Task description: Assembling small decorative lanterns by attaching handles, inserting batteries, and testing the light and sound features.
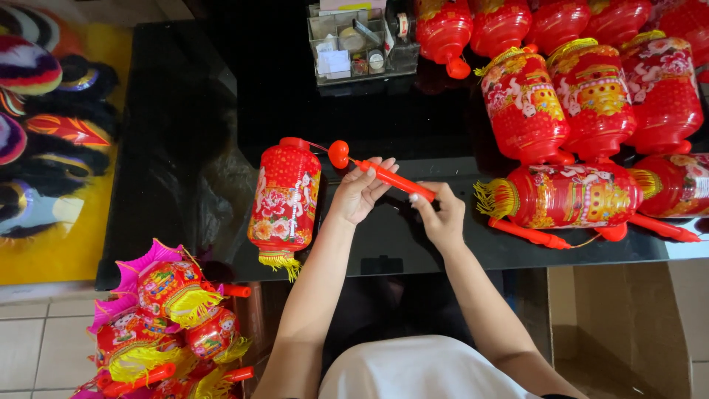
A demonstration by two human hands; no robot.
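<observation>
Orange handle gripped at both ends, likely to steady it: left hand pinching near the round knob, right hand closed on the butt; long axis slanted, knob end pointing up-left; above table near front edge; red lantern dangling from knob, tassel toward front edge; finished lanterns stacked at far right corner; clear organiser at far edge.

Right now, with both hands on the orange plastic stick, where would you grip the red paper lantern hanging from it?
Probably the red paper lantern by its red top cap, from the left: that side is open, the paper body looks crushable, and the right side is crowded by the left hand on the orange stick.
</observation>
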